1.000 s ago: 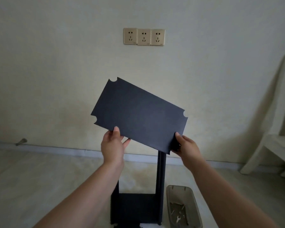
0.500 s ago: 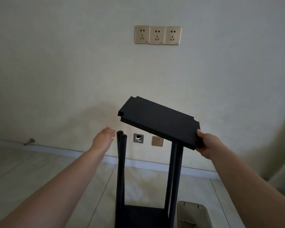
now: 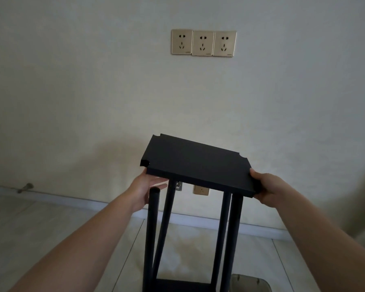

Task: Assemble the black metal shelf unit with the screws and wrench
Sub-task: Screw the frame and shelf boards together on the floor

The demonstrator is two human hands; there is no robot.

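Black shelf panel (image 3: 196, 163) held by both hands, seemingly above posts (image 3: 227, 228).

Matt black shelf panel (image 3: 195, 165); smooth tube legs (image 3: 226, 228); brushed-gold sockets (image 3: 203, 43)

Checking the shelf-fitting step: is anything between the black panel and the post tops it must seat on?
Nothing visible does. The black panel, held at both ends, hangs tilted over the posts; only the near-left post top shows bare.

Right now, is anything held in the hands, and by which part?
Yes: the black shelf panel. The right hand grips its near right corner; the left hand supports its near left corner from below, above the upright posts.
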